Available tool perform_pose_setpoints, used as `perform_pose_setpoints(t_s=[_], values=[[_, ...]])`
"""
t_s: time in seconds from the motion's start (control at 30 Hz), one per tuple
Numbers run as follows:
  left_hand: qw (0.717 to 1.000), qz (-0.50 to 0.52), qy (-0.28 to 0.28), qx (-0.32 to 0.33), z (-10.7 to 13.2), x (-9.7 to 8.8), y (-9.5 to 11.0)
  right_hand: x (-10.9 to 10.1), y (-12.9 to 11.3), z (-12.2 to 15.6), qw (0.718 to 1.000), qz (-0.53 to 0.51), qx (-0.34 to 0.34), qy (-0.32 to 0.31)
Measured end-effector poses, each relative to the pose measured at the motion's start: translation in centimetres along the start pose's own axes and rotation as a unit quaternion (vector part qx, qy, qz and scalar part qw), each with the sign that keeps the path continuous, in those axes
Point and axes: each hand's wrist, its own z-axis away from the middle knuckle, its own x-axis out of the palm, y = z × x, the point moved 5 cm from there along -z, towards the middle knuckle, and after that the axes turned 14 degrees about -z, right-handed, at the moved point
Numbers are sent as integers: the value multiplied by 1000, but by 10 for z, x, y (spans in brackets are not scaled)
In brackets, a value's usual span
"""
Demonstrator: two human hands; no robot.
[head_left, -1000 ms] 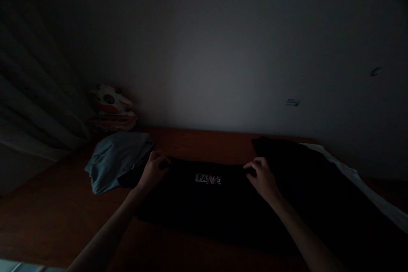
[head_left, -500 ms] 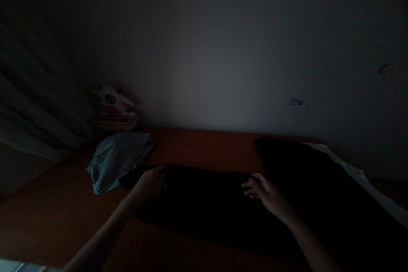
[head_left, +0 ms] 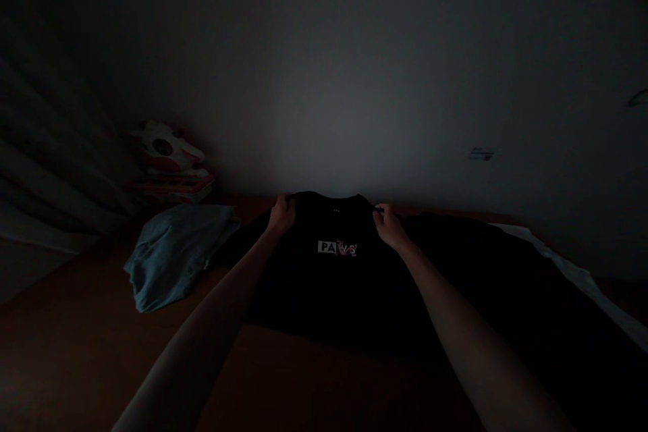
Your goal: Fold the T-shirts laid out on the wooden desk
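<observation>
A black T-shirt (head_left: pixel 344 297) with a light "PA…" print on its chest lies spread across the wooden surface, its neckline toward the wall. My left hand (head_left: pixel 282 213) is closed on the shirt's left shoulder. Opposite it, my right hand (head_left: pixel 389 224) pinches the right shoulder, thumb and fingers together on the cloth. The hem lies nearer to me, between my forearms. In this dim light the shirt's right side merges with other dark cloth (head_left: pixel 506 297), so the border between them is hard to see.
A crumpled blue-grey garment (head_left: pixel 175 250) lies left of the shirt. Behind it, a cow-shaped figure (head_left: pixel 169 148) sits on a stack of books (head_left: pixel 175 183) by the curtain (head_left: pixel 40 175). White cloth (head_left: pixel 561 263) shows along the dark cloth's far right edge. The wall (head_left: pixel 334 81) rises behind.
Both hands have moved away from me to the far edge and now grip the shirt's shoulders. The black cloth, earlier bunched low, is opened out with its print and neckline showing.
</observation>
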Motion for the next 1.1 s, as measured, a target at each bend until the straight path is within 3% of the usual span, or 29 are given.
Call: perform_pose_setpoints(t_s=[0.13, 0.2, 0.3, 0.4, 0.5, 0.57, 0.63, 0.77, 0.83, 0.93, 1.1], values=[[997, -25, -20, 72, 5, 15, 13, 8, -7, 7, 994, 95, -20, -56], [991, -41, -51, 115, 26, 22, 12, 11, -6, 24, 988, 137, -18, -72], [980, -64, -86, 170, 76, 22, 0, 8, -6, 64, 980, 179, -17, -87], [966, -115, -51, 226, 132, 2, -23, -9, -18, 119, 973, 210, -61, -70], [969, -147, 3, 199, 175, -32, -63, -44, -27, 176, 974, 205, -97, 7], [970, -179, 31, 161, 194, -52, -95, -70, -21, 208, 976, 193, -64, 75], [965, -216, 25, 147, 207, -62, -121, -90, -3, 230, 976, 180, 10, 118], [951, -301, 2, 73, 211, -58, -150, -91, 33, 248, 979, 157, 118, 49], [948, -315, -1, 46, 206, -52, -151, -84, 40, 247, 979, 168, 113, 28], [958, -281, -13, 53, 192, -43, -141, -78, 42, 237, 980, 173, 78, 55], [993, -105, -25, 47, 168, -49, -124, -77, 35, 214, 993, 99, 35, 55]])
